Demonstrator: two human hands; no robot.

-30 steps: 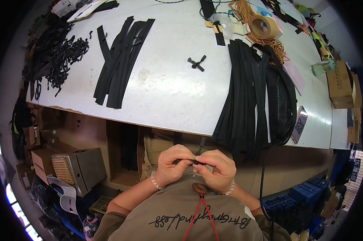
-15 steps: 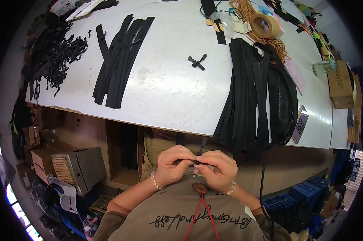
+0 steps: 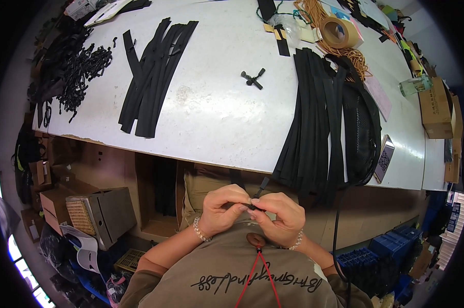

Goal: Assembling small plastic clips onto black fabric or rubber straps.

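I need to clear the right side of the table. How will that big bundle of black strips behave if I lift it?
The black strips will probably flop: their ends already droop over the table edge. Lying loose, they would likely slide apart and look heavy together.

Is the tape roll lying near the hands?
No, the tape roll sits at the table's far edge, while both hands work below its near edge.

Fingers [image 3: 242, 208] hide most of the small black strap piece [image 3: 261, 187].
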